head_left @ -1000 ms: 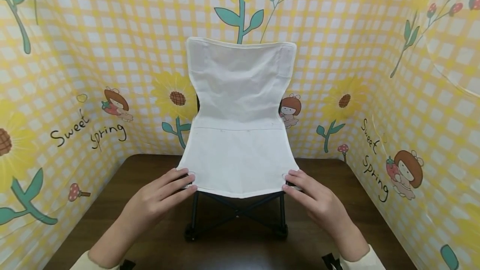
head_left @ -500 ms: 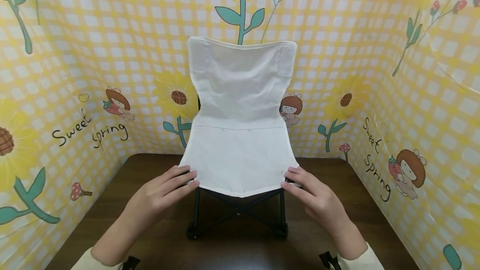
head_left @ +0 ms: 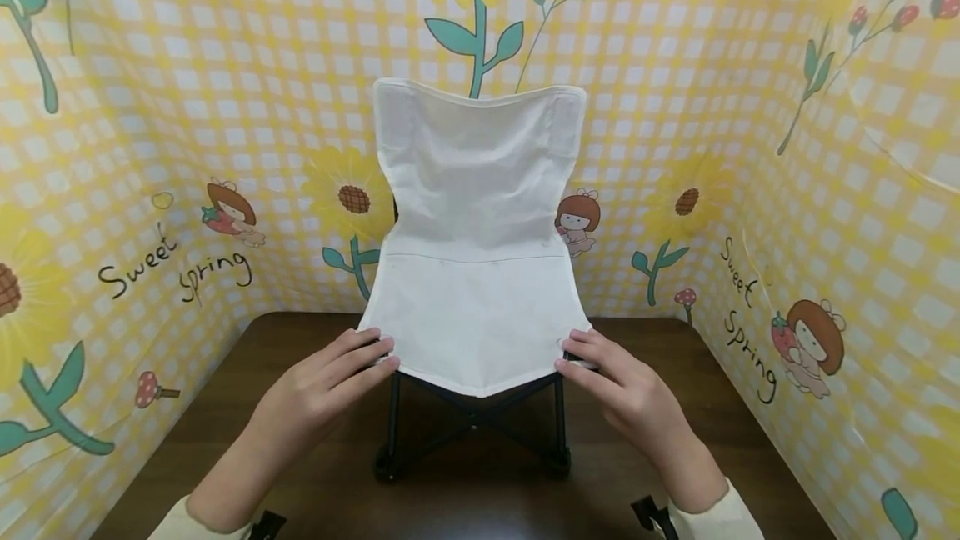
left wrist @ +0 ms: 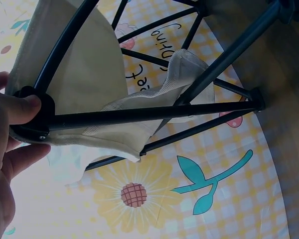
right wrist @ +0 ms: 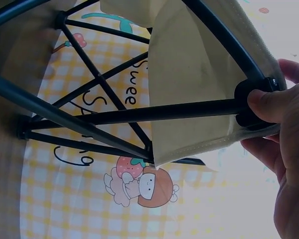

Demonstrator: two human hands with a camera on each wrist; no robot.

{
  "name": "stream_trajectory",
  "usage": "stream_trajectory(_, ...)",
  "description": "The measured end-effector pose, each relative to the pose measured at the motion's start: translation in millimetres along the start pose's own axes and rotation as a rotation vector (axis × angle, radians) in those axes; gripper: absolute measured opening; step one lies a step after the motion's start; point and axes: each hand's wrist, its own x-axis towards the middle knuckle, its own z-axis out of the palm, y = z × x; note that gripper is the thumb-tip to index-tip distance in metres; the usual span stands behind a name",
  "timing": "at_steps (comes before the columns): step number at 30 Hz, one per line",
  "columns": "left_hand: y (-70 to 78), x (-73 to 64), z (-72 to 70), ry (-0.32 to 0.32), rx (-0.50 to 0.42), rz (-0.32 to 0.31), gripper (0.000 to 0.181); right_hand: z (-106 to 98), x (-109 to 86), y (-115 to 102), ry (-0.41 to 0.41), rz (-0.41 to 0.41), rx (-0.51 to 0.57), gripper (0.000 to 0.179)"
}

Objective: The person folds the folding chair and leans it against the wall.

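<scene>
Left hand (head_left: 315, 386) and right hand (head_left: 630, 394) grip a chair (head_left: 480, 307) on the brown desk (head_left: 480, 511); checked cloth (head_left: 247, 65) rises behind its far edge.

Gaps around crossed bars (head_left: 474, 417) beneath seat (head_left: 482, 315)

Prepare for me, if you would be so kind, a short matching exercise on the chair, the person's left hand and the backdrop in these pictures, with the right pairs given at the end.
Column one
1. Chair fabric
2. Chair frame
3. Left hand
4. Backdrop

Column two
A. Gripping at the front corner on the person's left
B. Yellow-and-white checked, with printed flowers
C. Plain white, with a seam running across it
D. Dark and tubular, with crossing bars

Right pairs: 1-C, 2-D, 3-A, 4-B.
</scene>
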Motion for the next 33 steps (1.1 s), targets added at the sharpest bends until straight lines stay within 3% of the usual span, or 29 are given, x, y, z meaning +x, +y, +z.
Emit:
stream_trajectory(18, -1.1, 10.7, -1.7, -0.033, 0.008, -0.026, 0.036, 1, 8.5, 3, -0.001, 0.007, -0.012, 0.031)
stream_trajectory(26, -2.3, 10.8, -6.6, -0.021, 0.005, -0.053, 0.036, 4, 18.4, 1, -0.005, -0.030, 0.005, 0.032)
stream_trajectory(33, -0.8, 15.4, -1.5, -0.040, -0.002, -0.076, 0.036, 3, 22.0, 2, 0.004, -0.010, -0.002, 0.032)
